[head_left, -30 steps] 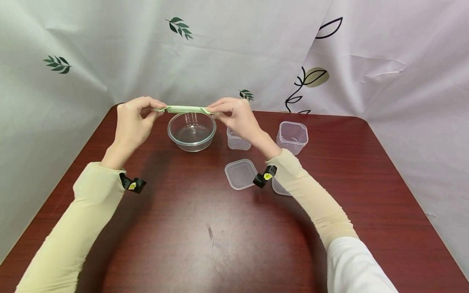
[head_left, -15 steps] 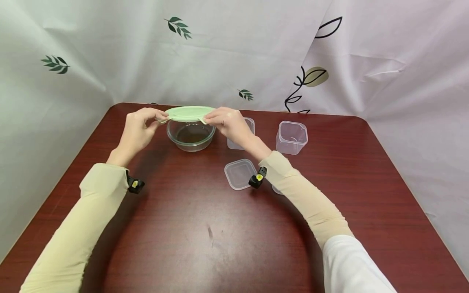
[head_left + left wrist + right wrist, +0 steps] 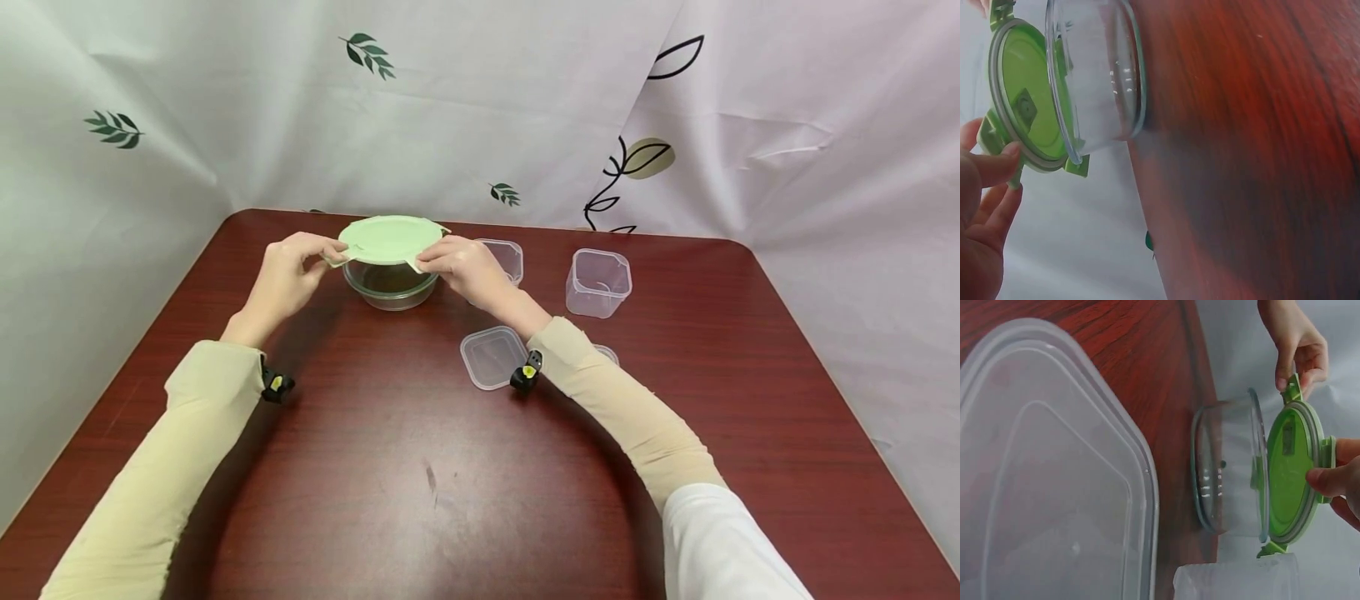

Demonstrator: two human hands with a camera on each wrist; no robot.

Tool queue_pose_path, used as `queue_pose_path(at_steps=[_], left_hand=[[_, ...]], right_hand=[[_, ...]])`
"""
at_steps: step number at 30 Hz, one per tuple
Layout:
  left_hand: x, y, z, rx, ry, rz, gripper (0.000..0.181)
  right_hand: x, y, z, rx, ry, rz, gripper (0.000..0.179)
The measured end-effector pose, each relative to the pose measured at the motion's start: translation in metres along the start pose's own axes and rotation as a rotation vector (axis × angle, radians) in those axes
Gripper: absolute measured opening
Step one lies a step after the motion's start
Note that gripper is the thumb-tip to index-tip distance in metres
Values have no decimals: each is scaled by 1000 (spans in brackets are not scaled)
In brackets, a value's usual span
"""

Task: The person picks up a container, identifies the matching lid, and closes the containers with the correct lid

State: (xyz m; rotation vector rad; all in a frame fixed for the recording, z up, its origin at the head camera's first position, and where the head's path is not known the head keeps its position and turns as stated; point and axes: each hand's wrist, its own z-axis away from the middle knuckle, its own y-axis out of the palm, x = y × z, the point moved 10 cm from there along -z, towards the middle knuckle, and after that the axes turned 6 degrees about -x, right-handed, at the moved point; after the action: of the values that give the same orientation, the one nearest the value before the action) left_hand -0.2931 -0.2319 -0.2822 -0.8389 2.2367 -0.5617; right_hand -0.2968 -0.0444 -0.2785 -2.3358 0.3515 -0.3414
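Observation:
A round green lid [image 3: 390,238] with side clips is held by both hands above a round clear glass bowl [image 3: 392,292]. My left hand [image 3: 288,271] pinches a clip at the lid's left edge; my right hand [image 3: 472,271] pinches another at its right. In the left wrist view the green lid [image 3: 1029,94] is tilted, its far edge near the bowl's rim and a gap on the near side. The right wrist view shows the lid's green underside [image 3: 1290,475] with a seal round its edge, facing the glass bowl [image 3: 1229,469].
Behind my right hand stands a small clear square container [image 3: 506,257], partly hidden. Another clear square container [image 3: 598,283] stands farther right. A clear square lid [image 3: 492,358] lies in front of them; a second lid [image 3: 606,353] is mostly under my right forearm. A white curtain [image 3: 480,108] hangs behind the table.
The green lid has gone from edge-on to showing its top face, tipping toward the bowl. Both hands have lowered slightly and drawn nearer, still pinching its clips. The bowl stays put.

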Motion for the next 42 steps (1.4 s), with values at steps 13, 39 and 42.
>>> queue_pose_path(at_steps=[13, 39, 42], left_hand=[[3, 15, 11, 157, 6, -58, 27], [-5, 26, 23, 266, 81, -71, 37], [-6, 27, 24, 271, 86, -75, 38]], right_hand=[[6, 17, 10, 65, -39, 100, 20], [9, 34, 22, 151, -42, 151, 35], [9, 36, 22, 185, -21, 154, 40]])
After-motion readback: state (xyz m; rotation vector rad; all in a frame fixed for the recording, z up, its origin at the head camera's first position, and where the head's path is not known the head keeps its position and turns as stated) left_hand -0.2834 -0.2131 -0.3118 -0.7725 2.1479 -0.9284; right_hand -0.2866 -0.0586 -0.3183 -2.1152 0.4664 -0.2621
